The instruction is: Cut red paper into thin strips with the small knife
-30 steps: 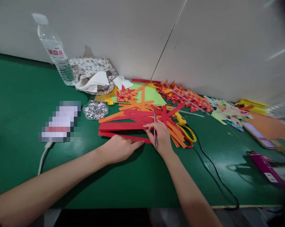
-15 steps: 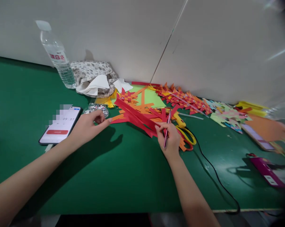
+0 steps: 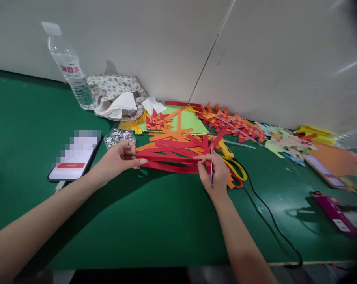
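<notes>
Red paper strips (image 3: 172,158) stretch level between my two hands, just above the green table. My left hand (image 3: 122,158) is closed on their left end, thumb pointing right. My right hand (image 3: 215,173) pinches the right end, and a slim, shiny pink-and-dark pen-like stick (image 3: 212,173) stands upright between its fingers; its exact kind is unclear. Behind the strips lie loose orange paper strips (image 3: 169,136) mixed with more red ones. Scissors with red and yellow handles (image 3: 240,169) are partly hidden beside my right hand. A yellow tool, perhaps a glue gun (image 3: 226,152), lies behind it.
At left are a phone (image 3: 77,156), a bag of googly eyes (image 3: 119,137), a water bottle (image 3: 71,71) and a patterned tissue pouch (image 3: 116,86). Woven red-orange paper fish (image 3: 234,125) line the wall. A black cord (image 3: 270,215) and purple power strip (image 3: 332,211) lie right.
My left hand has taken hold of the free left end of the red strips, which were slanting up and apart. They now run level between both hands.
</notes>
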The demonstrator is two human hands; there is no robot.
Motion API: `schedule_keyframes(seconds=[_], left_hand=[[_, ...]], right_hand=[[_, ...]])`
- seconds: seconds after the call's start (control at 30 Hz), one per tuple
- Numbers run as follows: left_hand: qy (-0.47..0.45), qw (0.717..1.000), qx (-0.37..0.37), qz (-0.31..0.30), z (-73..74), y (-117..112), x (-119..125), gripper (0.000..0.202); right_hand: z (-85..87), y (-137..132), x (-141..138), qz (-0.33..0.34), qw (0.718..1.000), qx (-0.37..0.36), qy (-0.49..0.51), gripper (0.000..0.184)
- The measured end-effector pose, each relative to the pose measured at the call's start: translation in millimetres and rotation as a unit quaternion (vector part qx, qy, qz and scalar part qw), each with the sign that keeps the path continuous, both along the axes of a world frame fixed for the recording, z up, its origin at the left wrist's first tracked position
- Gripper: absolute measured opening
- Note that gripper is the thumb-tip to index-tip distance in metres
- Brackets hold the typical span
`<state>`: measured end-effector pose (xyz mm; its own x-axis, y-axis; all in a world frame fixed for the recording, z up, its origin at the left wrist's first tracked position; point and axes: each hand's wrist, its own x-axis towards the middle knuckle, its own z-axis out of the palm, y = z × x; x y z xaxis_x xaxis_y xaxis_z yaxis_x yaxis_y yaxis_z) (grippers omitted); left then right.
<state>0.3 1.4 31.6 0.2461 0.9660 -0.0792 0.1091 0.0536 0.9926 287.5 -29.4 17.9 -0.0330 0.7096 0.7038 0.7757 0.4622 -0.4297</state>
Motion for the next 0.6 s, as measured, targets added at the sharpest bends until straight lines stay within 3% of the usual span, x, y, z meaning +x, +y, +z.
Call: schedule_keyframes(seconds=[0.13,0.23,0.33,0.47,0.6], left_hand=[[0.021,0.999,-0.003,-0.031,-4.7,-1.7,2.2,0.034],[0.047,0.996,-0.007,-0.072,-8.9,-5.1,4.2,0.026],[0.132,0.984,0.047,-0.113,-10.7,-10.9,6.0,0.028],[0.341,0.914,0.195,-0.105,-11.8,-19.2,7.6,0.028],[0.415,0.854,0.301,-0.085,-16.1,-24.5,8.3,0.026]], right_hand=[[-2.5,0.5,-1.0,-0.027,0.999,-0.025,0.013,0.015],[-2.4,0.4,-3.6,-0.061,0.998,-0.001,0.019,0.013],[-0.2,-1.2,-5.6,-0.081,0.996,0.024,0.041,0.016],[2.7,-2.8,-8.3,-0.092,0.991,0.039,0.092,0.02],[3.1,-4.1,-15.6,-0.053,0.982,0.051,0.176,0.016]])
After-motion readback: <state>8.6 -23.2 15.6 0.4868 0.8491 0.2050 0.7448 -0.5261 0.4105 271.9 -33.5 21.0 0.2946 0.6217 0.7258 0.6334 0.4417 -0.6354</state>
